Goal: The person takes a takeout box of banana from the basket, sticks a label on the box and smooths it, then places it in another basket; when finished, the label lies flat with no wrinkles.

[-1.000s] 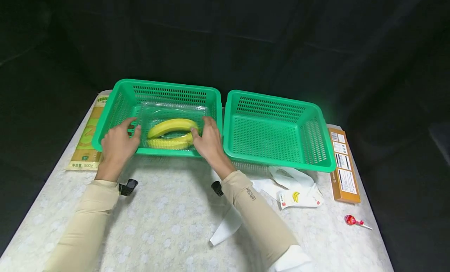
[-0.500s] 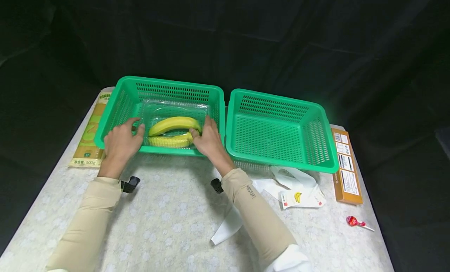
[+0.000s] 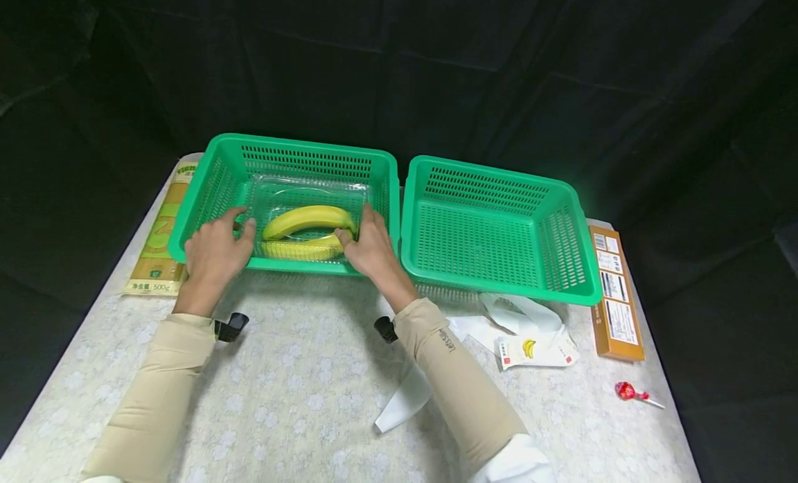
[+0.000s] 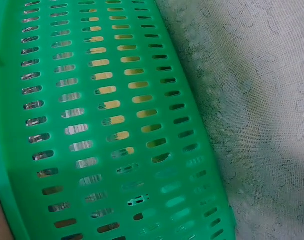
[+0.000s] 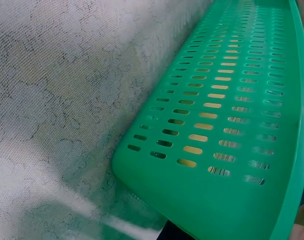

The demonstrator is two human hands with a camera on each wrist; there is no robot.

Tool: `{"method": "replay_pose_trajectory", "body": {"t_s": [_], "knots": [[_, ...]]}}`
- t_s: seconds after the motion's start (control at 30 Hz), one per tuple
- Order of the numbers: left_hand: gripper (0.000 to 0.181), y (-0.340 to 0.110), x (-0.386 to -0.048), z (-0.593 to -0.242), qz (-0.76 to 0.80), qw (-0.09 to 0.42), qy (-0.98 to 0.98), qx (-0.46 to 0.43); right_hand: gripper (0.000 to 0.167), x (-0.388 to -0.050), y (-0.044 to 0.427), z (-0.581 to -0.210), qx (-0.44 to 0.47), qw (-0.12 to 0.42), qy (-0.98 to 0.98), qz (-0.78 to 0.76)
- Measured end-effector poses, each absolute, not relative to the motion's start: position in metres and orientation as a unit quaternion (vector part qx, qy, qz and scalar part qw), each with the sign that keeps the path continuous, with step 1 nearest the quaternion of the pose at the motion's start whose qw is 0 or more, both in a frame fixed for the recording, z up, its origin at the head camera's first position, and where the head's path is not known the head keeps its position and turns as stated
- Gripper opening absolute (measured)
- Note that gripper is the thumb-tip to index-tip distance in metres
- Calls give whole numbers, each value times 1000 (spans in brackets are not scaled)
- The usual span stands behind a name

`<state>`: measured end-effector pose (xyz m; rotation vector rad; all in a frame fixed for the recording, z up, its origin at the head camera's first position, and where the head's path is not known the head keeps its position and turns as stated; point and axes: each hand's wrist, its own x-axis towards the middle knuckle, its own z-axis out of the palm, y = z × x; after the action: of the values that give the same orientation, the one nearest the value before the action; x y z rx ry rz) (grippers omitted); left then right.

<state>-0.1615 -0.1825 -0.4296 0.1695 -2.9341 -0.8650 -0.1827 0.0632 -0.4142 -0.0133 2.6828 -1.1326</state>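
Observation:
Two yellow bananas (image 3: 308,218) lie in the left green basket (image 3: 299,267), seen through a clear plastic container (image 3: 264,195) with ribbed walls. At the container's left end, my left hand (image 3: 215,251) holds it with thumb and fingers. My right hand (image 3: 372,247) grips the opposite end, its thumb near the banana tips. Some fingertips of both hands are hidden inside the basket. Slots in the basket wall (image 4: 117,150) show yellow and ribbed plastic in the left wrist view. In the right wrist view, the same wall (image 5: 191,185) covers most of the contents.
A second green basket (image 3: 474,251) stands just to the right. A white banana-print wrapper (image 3: 537,351) lies in front of it. An orange-brown box (image 3: 614,296) and a red lollipop (image 3: 625,391) are at the right. A 500 g food packet (image 3: 156,254) lies beside the left basket.
The head view has shifted slightly. Both hands stay at the ends of the clear container, with no visible movement of the container or bananas.

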Motion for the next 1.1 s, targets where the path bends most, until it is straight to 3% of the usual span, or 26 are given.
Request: {"method": "replay_pose_trajectory", "body": {"t_s": [0.37, 0.73, 1.1], "knots": [[49, -177, -161, -427, -333, 83, -936, 71, 77, -180, 70, -407, -4, 117, 899, -421], [47, -176, -153, -432, -351, 142, -923, 65, 66, -175, 80, -407, -42, 43, 894, -445], [46, -177, -152, -436, -345, 160, -923, 68, 60, -175, 83, -408, -46, 41, 883, -465]]}}
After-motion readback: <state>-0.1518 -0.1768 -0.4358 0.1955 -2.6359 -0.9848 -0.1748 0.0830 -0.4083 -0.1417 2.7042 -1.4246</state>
